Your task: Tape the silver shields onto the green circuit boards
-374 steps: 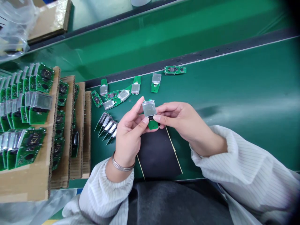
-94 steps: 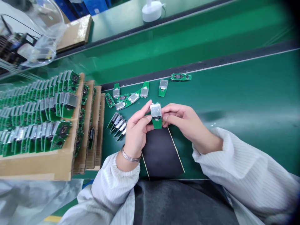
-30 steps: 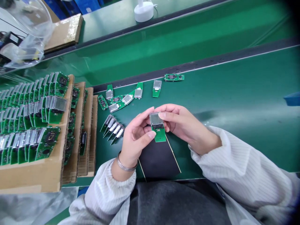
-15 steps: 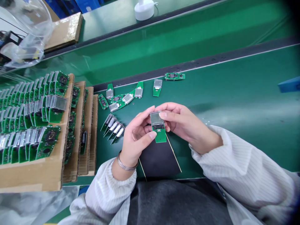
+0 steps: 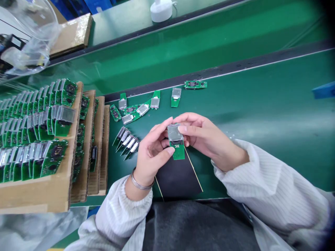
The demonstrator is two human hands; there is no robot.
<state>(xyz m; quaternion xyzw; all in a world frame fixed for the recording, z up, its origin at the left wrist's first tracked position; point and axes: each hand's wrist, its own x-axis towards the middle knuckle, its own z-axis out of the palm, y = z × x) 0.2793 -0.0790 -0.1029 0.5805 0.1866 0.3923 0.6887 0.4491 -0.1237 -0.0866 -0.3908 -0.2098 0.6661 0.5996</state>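
Note:
Between my hands is a green circuit board [image 5: 179,152] with a clear-covered grey display at its upper end. My left hand [image 5: 154,150] grips the board from the left, its thumb on the green part below the display. From the right, my right hand [image 5: 206,139] pinches the display end, thumb lying on the display's face. The fingers behind the board are partly hidden. Beneath the hands a black rectangular pad [image 5: 179,179] with pale edges lies on the green table. Left of my left hand stands a tight row of several similar boards [image 5: 127,143].
Cardboard holders [image 5: 34,198] at the left carry rows of upright boards. Loose boards [image 5: 142,109] lie along the back of the table, one more board [image 5: 195,84] farther right. A raised dark ledge [image 5: 222,66] runs behind them. A blue object [image 5: 324,91] sits at the right edge.
Almost nothing differs. Both hands keep the same hold on the circuit board, which has tilted very slightly.

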